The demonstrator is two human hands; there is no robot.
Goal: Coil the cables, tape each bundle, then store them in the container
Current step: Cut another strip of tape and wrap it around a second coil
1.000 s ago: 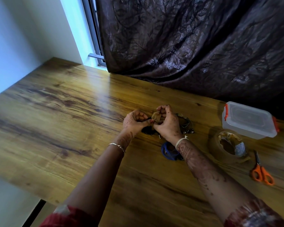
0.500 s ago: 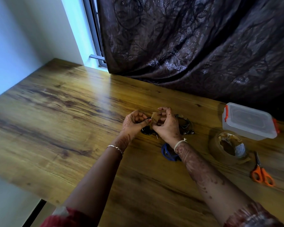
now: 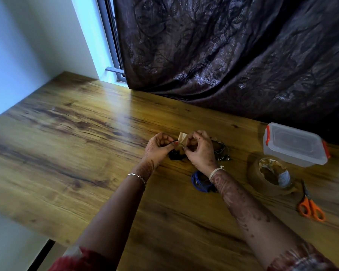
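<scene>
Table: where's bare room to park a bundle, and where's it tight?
Free: table left of the left hand, out to the wall, and the near patch between the forearms. Tight: right side, blue cable coil, tape roll, scissors and container close together; centre, where right hand and left pinch a tape strip on the black cable.

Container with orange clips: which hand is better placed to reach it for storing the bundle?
Probably the right hand: the container stands to its right, while the left hand lies farther off and would cross over.
</scene>
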